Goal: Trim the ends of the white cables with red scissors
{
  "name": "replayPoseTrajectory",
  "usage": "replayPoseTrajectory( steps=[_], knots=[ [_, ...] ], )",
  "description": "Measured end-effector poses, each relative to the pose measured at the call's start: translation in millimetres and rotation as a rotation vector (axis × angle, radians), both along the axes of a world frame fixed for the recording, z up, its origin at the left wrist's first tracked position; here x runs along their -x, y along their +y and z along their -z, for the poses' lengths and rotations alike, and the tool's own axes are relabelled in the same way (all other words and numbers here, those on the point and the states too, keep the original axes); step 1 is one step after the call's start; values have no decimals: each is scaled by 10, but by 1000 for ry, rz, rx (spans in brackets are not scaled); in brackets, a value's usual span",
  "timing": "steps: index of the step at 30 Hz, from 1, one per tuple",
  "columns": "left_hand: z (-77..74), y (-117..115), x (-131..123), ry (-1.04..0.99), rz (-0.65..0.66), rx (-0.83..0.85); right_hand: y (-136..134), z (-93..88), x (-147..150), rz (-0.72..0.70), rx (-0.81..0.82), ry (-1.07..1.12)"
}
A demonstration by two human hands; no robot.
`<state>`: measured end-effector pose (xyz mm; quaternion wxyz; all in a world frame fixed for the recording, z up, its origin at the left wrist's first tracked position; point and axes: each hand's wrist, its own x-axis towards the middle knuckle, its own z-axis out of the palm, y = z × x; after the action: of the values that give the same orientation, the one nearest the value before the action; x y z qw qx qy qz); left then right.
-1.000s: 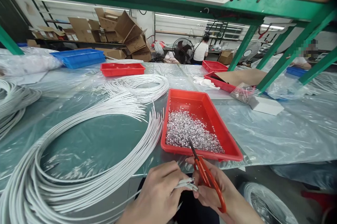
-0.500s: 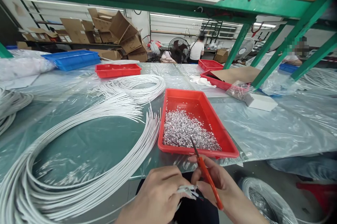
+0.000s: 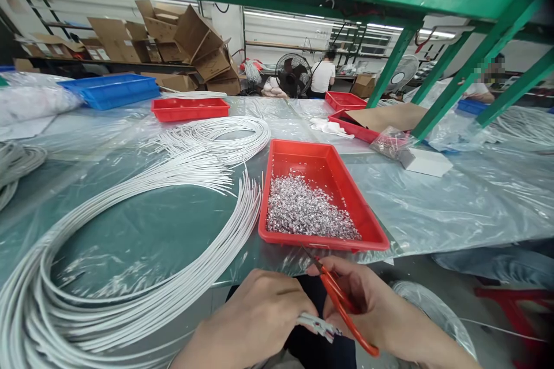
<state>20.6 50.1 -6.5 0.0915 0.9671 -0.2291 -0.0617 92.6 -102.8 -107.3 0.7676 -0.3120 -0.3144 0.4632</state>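
My left hand [image 3: 259,314] is closed round several white cable ends [image 3: 318,325], whose stripped tips point right. In my right hand [image 3: 367,305] are orange-handled scissors [image 3: 341,305], their dark blades pointing up and left toward the tray's front edge. The fingertips of my right hand are beside the cable tips. Just beyond both hands is a red tray [image 3: 374,230] with a heap of small silvery scraps [image 3: 303,207]. A large coil of white cables [image 3: 99,207] lies on the table to the left.
Behind it lies a smaller cable coil [image 3: 255,144]. Farther back are a red tray [image 3: 190,109], a blue tray [image 3: 115,92] and a white box [image 3: 426,161]. Green shelf posts [image 3: 467,80] slant down at the right. A person [image 3: 322,75] is in the background.
The scissors have tilted left and their handles now show apart. The cable tips in my left hand have shifted slightly right and down. The whole view has moved a little.
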Motion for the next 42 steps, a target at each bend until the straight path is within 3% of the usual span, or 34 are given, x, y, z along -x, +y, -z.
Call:
replayPoseTrajectory(
  steps=[2,6,8,12,14,16,19,23,26,31,37,42],
  knots=[
    [-24,-13,-24,11,14,-35,-12,-11,31,31,-1,-4],
    [-13,-32,-48,33,6,-69,-37,-17,103,230,41,9],
    [30,-36,-48,-6,-21,-22,-28,-15,98,222,12,-6],
    [134,-39,-38,-109,-122,299,32,32,3,102,-20,65],
    [165,-34,-29,-149,-169,439,50,76,-39,139,1,83],
    [181,-26,-14,-127,-248,522,50,120,-48,215,23,25],
    [195,-22,14,113,-488,766,55,132,22,345,44,-96],
    [216,-47,38,402,-744,1030,156,-7,206,685,170,-115],
    [226,-59,41,421,-779,1047,246,-113,279,909,177,-185],
    [222,-47,40,420,-761,1033,226,-59,188,1031,-1,-625],
    [270,-60,65,410,-783,906,155,7,143,1153,203,-1039],
    [353,-18,32,111,-866,661,172,-88,197,1225,282,-1141]
  ],
)
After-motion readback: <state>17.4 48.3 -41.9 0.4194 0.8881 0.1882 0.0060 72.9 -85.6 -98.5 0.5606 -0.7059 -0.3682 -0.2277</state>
